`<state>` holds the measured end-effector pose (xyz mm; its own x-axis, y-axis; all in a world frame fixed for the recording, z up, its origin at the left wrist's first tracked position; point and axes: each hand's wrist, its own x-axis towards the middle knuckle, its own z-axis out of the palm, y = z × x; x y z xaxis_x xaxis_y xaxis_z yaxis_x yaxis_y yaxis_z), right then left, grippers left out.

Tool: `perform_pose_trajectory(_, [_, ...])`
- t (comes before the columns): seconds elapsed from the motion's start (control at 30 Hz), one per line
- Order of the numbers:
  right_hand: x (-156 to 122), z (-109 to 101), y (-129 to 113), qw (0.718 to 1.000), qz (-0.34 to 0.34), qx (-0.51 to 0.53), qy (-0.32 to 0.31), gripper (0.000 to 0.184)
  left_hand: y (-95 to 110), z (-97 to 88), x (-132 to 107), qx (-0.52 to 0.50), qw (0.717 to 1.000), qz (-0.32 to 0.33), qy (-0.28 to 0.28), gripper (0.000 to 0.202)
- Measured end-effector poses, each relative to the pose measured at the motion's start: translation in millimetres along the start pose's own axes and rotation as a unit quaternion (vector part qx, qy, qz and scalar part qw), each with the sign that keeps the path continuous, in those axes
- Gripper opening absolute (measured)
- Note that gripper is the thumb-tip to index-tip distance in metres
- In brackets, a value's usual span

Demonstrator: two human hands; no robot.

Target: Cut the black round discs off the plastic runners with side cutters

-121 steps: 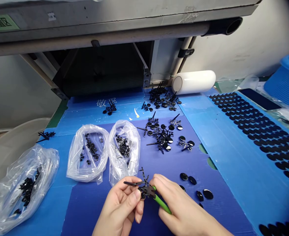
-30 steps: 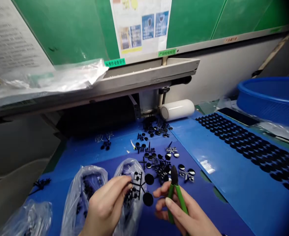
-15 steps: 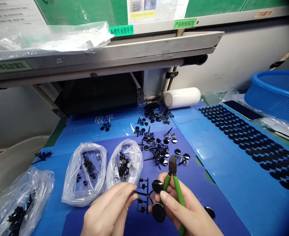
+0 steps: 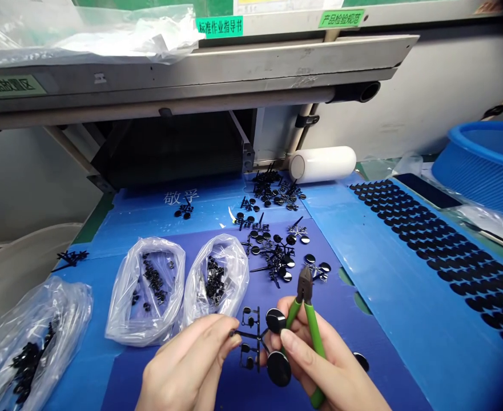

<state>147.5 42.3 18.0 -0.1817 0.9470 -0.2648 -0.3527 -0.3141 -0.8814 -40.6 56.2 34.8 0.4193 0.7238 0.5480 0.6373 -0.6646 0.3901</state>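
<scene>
My left hand [image 4: 186, 365] pinches a black plastic sprue [image 4: 257, 342] by its left runner; two round black discs and several small parts hang on it. My right hand [image 4: 328, 371] grips green-handled cutters [image 4: 306, 319], jaws pointing up and away, just right of the sprue. The right fingers touch the sprue's lower disc. Both hands hover low over the dark blue corrugated sheet [image 4: 341, 319].
Two open clear bags [image 4: 148, 291] [image 4: 217, 274] of small black parts lie left of the hands, a third [image 4: 28, 348] at far left. Loose sprues and discs [image 4: 277, 251] lie ahead. Rows of black discs [image 4: 439, 240] cover the right sheet. A white roll [image 4: 324, 162] and blue basket [image 4: 486, 160] stand behind.
The earlier sprue is gone from my left hand, which now holds one with two large discs. The cutters have turned jaws-up. The view dipped back down to the table.
</scene>
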Motion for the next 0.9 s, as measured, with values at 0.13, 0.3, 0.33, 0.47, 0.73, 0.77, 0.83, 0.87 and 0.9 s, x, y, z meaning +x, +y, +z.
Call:
perform_pose_trajectory(0.13, [0.3,-2.1,3.0,1.0,0.01,0.003,-0.007,0.023,-0.3,0.8,-0.9,-0.002,1.0,-0.017,-0.004,0.023])
perform_pose_trajectory(0.3, [-0.7,-0.3,3.2,1.0,0.025,0.001,0.013,0.028,1.3,-0.6,2.1,0.001,1.0,-0.009,0.007,0.022])
perform_pose_trajectory(0.33, [-0.9,0.5,2.8,0.999,0.026,0.001,0.019,0.03,1.7,-1.1,2.2,0.005,1.0,-0.007,0.008,0.022])
perform_pose_trajectory(0.47, [-1.1,3.2,1.2,0.999,0.028,0.007,0.03,0.029,2.6,-2.6,-1.5,0.031,0.999,-0.006,0.006,0.024])
perform_pose_trajectory(0.73, [-0.1,2.5,1.0,1.0,0.01,0.002,0.002,0.023,3.9,-3.7,-4.8,0.055,0.998,0.0,0.015,0.029])
perform_pose_trajectory(0.77, [-0.1,2.1,1.2,1.0,0.01,0.0,-0.001,0.022,4.3,-3.6,-4.2,0.055,0.998,-0.01,0.021,0.028])
perform_pose_trajectory(0.83, [-0.2,1.6,1.9,1.0,0.012,-0.007,-0.005,0.021,4.8,-3.1,-3.4,0.054,0.998,-0.031,0.026,0.027])
perform_pose_trajectory(0.87, [-0.3,1.5,2.3,1.0,0.013,-0.011,-0.004,0.021,4.8,-2.8,-3.3,0.054,0.998,-0.032,0.024,0.027])
perform_pose_trajectory(0.9, [-0.4,1.6,2.6,1.0,0.014,-0.014,-0.003,0.021,4.9,-2.5,-3.5,0.054,0.998,-0.026,0.022,0.028])
